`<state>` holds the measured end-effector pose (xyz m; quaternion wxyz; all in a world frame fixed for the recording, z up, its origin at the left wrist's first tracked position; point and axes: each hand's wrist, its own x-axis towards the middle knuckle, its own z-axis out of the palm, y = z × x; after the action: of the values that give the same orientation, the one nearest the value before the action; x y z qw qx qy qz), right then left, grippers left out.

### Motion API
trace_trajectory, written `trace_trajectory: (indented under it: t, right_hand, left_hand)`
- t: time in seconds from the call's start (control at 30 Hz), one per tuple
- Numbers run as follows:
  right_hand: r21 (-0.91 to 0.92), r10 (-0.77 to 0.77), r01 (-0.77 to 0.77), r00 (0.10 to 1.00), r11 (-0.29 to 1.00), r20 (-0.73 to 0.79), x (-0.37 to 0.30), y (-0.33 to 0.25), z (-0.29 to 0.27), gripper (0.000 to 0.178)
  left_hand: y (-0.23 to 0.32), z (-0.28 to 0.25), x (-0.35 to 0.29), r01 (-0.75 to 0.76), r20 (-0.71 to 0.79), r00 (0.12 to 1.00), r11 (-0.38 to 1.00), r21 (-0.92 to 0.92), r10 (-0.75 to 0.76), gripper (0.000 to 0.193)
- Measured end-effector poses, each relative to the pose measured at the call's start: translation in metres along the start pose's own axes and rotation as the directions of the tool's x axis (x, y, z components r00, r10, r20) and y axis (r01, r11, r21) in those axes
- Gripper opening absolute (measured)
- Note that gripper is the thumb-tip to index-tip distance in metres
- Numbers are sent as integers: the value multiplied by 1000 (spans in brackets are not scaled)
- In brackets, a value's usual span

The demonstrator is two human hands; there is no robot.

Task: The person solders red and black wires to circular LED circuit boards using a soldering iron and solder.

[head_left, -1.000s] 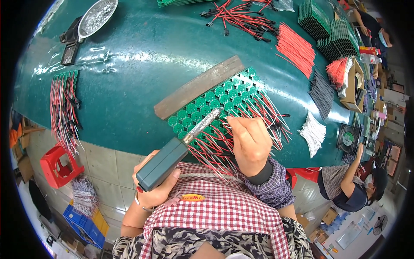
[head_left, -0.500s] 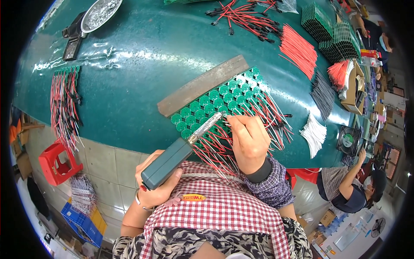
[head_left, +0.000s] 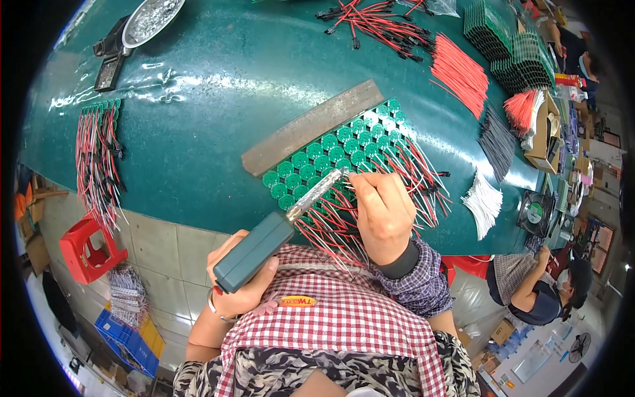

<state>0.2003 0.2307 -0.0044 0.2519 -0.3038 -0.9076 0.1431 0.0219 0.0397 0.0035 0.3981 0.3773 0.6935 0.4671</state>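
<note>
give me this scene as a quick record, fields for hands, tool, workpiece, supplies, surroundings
left hand: wrapped around the soldering iron
right hand: fingertips pinched close to the iron's tip; what they grip is too small to tell
tool: soldering iron, dark green handle, silvery shaft angled up and right
workpiece: sheet of round green boards, red and white wires along its near side
beside it: metal bar along the far edge
supplies: red wires, dark wires, white wires
surroundings: green table, red stool

it's an electronics assy w/shop, w/ soldering iron (head_left: 254, 253), pcb stacks (head_left: 488, 30), red wire bundle (head_left: 459, 75) & co-worker (head_left: 532, 301).
</note>
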Motion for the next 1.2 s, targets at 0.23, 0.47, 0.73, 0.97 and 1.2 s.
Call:
trace_trajectory:
  t: [0.23,0.47,0.73,0.97,1.2]
  right_hand:
    - [-1,22,-22,1000,1000,1,2,-3,-1,32]
    - [-14,6,-6,1000,1000,11,0,0,-1,34]
    - [9,-15,16,998,1000,-55,1,3,-7,33]
    - [60,-42,49,993,997,-107,0,-14,-31,37]
    - [79,36,-31,997,996,-62,-5,-15,-1,35]
  left_hand:
    - [-2,-1,-3,-11,-65,998,998,-59,8,26]
    - [-1,1,-2,-16,-74,997,1000,-23,14,29]
    - [2,1,-2,20,-87,996,999,-44,-24,29]
    - [2,0,-6,80,-102,991,994,-71,-87,29]
    - [0,-3,-8,-3,-86,996,999,-41,0,28]
